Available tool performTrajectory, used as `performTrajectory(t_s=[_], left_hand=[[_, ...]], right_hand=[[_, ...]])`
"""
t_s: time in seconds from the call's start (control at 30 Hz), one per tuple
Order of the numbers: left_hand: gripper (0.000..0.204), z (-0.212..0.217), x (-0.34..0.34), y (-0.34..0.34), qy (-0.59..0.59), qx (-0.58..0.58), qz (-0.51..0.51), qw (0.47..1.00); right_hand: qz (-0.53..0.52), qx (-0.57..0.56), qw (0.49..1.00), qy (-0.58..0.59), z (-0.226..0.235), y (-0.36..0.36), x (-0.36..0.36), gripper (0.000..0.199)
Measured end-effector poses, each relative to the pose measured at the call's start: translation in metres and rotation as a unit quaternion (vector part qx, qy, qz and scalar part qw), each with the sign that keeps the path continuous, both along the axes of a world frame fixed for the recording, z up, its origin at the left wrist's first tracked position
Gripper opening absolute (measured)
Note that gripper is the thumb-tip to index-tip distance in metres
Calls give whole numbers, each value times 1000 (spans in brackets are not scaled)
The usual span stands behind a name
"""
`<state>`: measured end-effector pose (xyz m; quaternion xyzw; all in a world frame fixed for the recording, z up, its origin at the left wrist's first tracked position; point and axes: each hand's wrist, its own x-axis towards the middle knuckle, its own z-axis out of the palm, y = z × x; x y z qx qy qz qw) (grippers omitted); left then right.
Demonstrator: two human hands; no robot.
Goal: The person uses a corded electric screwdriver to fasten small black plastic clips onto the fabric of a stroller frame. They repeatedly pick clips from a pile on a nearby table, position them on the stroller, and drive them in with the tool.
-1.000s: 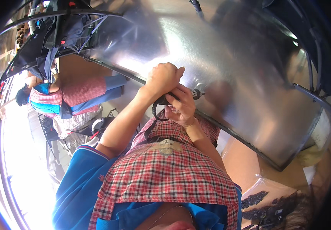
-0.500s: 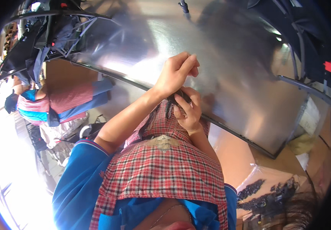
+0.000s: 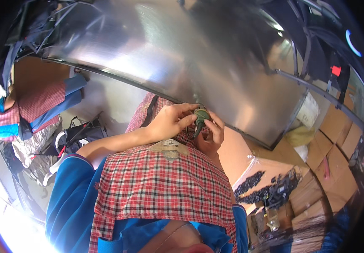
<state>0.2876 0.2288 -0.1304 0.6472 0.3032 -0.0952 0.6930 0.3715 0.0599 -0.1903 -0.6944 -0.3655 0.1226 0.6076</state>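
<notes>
Our left hand (image 3: 168,121) now sits lower than before, its fingers meeting our right hand's (image 3: 212,135). Both grip the green piece (image 3: 200,118) between their fingertips; the counter (image 3: 232,92) lies just beyond. We'd best pinch lightly, steadying with the right.

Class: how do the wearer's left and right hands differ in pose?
The left hand meets the small green object from its left, the right hand from its right. Much more of the left forearm shows than of the right forearm. Both hands are bare and touch the object.
</notes>
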Motion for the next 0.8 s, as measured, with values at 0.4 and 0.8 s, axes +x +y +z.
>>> performTrajectory(t_s=[0.4,0.8], left_hand=[[24,19,-9,-34,-39,123,-35,991],[22,31,-13,-77,40,259,-2,965]], right_hand=[[109,-226,967,47,81,-24,29,27],[317,-287,901,-72,105,-4,62,19]])
